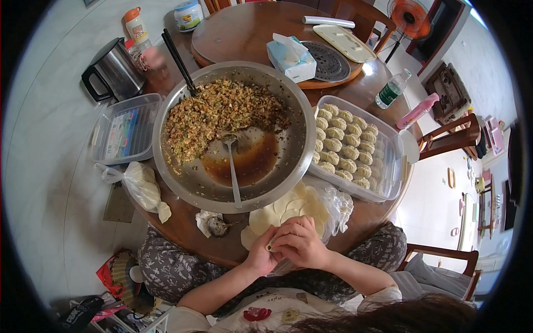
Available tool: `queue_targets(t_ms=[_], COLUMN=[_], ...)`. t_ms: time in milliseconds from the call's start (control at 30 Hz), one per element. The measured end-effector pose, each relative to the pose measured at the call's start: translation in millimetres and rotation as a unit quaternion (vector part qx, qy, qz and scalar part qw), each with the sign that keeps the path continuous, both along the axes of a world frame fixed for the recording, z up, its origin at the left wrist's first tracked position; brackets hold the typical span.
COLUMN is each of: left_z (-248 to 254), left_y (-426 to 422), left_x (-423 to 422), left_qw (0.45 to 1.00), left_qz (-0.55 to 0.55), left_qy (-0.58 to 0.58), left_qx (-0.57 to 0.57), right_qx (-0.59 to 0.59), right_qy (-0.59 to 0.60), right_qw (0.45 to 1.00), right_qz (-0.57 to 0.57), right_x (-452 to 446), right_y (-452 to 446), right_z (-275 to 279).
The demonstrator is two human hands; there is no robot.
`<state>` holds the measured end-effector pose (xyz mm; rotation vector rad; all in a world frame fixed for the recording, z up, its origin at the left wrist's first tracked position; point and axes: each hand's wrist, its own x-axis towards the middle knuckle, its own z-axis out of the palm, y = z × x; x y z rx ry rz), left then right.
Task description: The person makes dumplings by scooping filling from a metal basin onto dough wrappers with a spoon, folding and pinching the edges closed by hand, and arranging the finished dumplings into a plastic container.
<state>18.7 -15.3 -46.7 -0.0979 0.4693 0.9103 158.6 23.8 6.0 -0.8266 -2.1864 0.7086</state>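
Steel bowl (200,194) of filling (222,105) sits beyond the grip, box (393,166) of dumplings (341,143) off right, wrappers (291,202) just past it. Left hand (260,255) and right hand (302,242) are closed around one small dumpling (269,247); pleating seems in hand, calling next for a sealing pinch.

basin (291,152): smooth, shiny metal | filling (222,114): rough, moist | desk (183,230): glossy wood | box (395,161): clear plastic | wrappers (291,202): smooth, matt
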Motion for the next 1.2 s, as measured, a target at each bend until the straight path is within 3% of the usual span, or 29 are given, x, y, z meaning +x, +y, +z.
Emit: queue_targets(t_ms=[367,433,533,733,967,1200], left_z=[11,11,-11,7,5,16], left_y=[4,4,0,0,2,4], left_x=[1,2,2,3,3,5], left_qw=[0.999,0.998,0.998,1.000,0.998,0.994], left_qz=[-0.027,-0.034,-0.023,-0.017,0.012,0.032], left_qy=[0.030,0.042,-0.044,0.012,0.010,0.038], left_qx=[0.019,0.014,0.026,-0.002,0.066,0.101], right_qx=[0.013,0.017,0.030,0.060,0.013,0.044], right_qy=[-0.056,-0.051,-0.047,-0.060,-0.026,-0.025], right_qw=[0.997,0.997,0.998,0.996,0.999,0.996], right_qz=[0.054,0.048,0.036,0.008,-0.031,-0.072], right_x=[5,4,3,1,-2,-7], right_y=[6,6,5,0,-3,-8], right_z=[10,10,9,2,12,7])
